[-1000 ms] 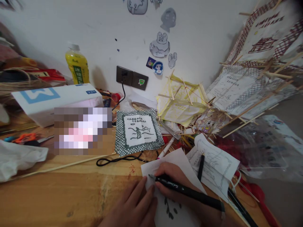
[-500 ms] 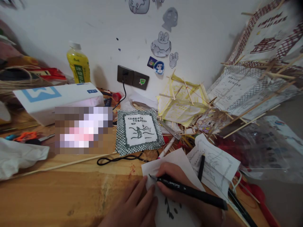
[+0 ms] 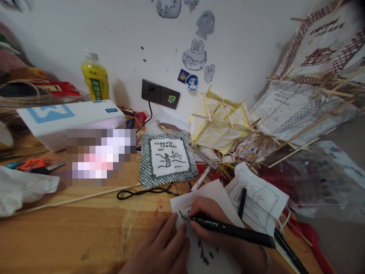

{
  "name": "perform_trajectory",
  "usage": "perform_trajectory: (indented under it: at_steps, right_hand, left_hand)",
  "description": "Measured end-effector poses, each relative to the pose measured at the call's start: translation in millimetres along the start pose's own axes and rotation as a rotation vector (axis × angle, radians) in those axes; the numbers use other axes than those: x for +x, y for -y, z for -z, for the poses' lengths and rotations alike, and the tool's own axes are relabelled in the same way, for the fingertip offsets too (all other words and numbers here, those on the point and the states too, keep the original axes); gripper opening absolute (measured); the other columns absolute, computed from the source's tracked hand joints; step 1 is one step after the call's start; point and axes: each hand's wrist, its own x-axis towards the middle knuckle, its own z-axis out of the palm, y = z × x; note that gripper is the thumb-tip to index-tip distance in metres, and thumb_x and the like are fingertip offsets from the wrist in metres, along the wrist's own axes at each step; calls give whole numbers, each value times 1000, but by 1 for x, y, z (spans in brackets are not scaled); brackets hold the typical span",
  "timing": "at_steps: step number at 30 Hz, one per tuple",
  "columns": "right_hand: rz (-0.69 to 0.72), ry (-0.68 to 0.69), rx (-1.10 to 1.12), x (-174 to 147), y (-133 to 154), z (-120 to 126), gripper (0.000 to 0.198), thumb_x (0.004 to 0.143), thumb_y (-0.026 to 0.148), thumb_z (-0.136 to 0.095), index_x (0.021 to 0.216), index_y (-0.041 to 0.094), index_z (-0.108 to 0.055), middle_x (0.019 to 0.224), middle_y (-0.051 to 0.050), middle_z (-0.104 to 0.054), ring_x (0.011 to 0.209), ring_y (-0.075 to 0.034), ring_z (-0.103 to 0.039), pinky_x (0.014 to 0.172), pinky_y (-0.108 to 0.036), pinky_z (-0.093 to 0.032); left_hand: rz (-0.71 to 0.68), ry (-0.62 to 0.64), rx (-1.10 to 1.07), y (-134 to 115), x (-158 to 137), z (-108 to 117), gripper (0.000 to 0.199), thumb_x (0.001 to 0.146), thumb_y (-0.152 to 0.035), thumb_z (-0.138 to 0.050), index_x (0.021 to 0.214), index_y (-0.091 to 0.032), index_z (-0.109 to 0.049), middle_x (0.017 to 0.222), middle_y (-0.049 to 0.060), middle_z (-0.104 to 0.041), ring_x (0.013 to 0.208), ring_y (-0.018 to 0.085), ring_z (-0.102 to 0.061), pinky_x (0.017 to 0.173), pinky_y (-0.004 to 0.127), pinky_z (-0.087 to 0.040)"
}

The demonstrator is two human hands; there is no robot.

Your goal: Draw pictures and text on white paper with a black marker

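Observation:
My right hand (image 3: 209, 220) grips a black marker pen (image 3: 234, 231), its tip touching a white sheet of paper (image 3: 211, 190) beside a short black stroke. Dark leaf-like marks on a stem show lower on this sheet, partly covered by my hands. At the sheet's left edge my left hand (image 3: 165, 243) lies flat, fingers stretched out and holding nothing. Just beyond the sheet lies a finished-looking drawing (image 3: 169, 158) with a green cross-hatched border, a figure and lettering.
Left stand a white box (image 3: 71, 120), a yellow drink bottle (image 3: 95, 78) and orange-handled scissors (image 3: 32, 164). A black cord (image 3: 148, 192) loops near the sheet. Right are a yellow paper-and-stick frame (image 3: 219, 125), another pencil-drawn sheet (image 3: 259, 194) and larger paper frames (image 3: 285, 110).
The marker's tip has moved slightly down and right, and the black stroke behind it is longer. My left hand stays in place.

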Motion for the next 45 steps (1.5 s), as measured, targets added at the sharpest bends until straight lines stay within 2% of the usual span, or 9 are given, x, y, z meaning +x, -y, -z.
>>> perform_trajectory:
  at_steps: [7,11,14,23,32,37,45]
  right_hand:
    - [73,-28,29,-1,-1,1,4,73,22,-57,75,21,-54,68,1,-57,64,-15,-52,62,-27,-43]
    - [-17,-94,104,-2,1,0,4,73,19,-55,77,21,-56,72,0,-60,65,-15,-54,61,-26,-43]
    - [-86,-84,145,-2,2,0,2,76,19,-55,76,21,-56,74,0,-61,66,-15,-54,60,-25,-44]
    - [-74,-42,147,-7,-12,-5,4,82,23,-59,86,22,-59,85,-1,-62,77,-16,-56,68,-26,-45]
    - [-66,-14,104,-3,-5,-3,2,77,19,-57,78,21,-57,76,0,-61,70,-16,-54,63,-25,-43]
    - [-119,-10,67,0,2,0,4,74,17,-55,75,20,-55,72,0,-60,66,-15,-53,61,-26,-42]
    - [-54,-42,48,0,1,0,7,70,15,-54,72,21,-52,69,1,-58,63,-15,-52,58,-25,-41]
  left_hand:
    - [2,-11,7,-1,-2,1,30,96,-36,-48,116,-21,-64,124,6,-62,115,28,-54,98,40,-39]
    - [1,-17,6,-1,-2,0,29,95,-38,-49,113,-21,-64,123,5,-63,115,28,-53,97,41,-39]
    - [0,-54,28,-1,0,-1,26,96,-36,-48,110,-22,-66,119,4,-65,112,27,-55,96,40,-38]
    - [1,-84,41,1,5,2,25,95,-35,-48,106,-22,-67,115,2,-66,109,26,-57,93,38,-39]
    - [14,-66,23,-1,-1,-6,23,95,-33,-50,108,-23,-65,118,2,-65,112,27,-56,95,40,-40]
    - [-1,-24,13,-1,-3,-4,28,94,-37,-52,113,-21,-64,122,6,-63,115,27,-54,98,41,-38]
    - [9,-13,-1,1,2,-1,27,95,-38,-51,111,-22,-65,120,5,-64,113,28,-56,97,40,-39]
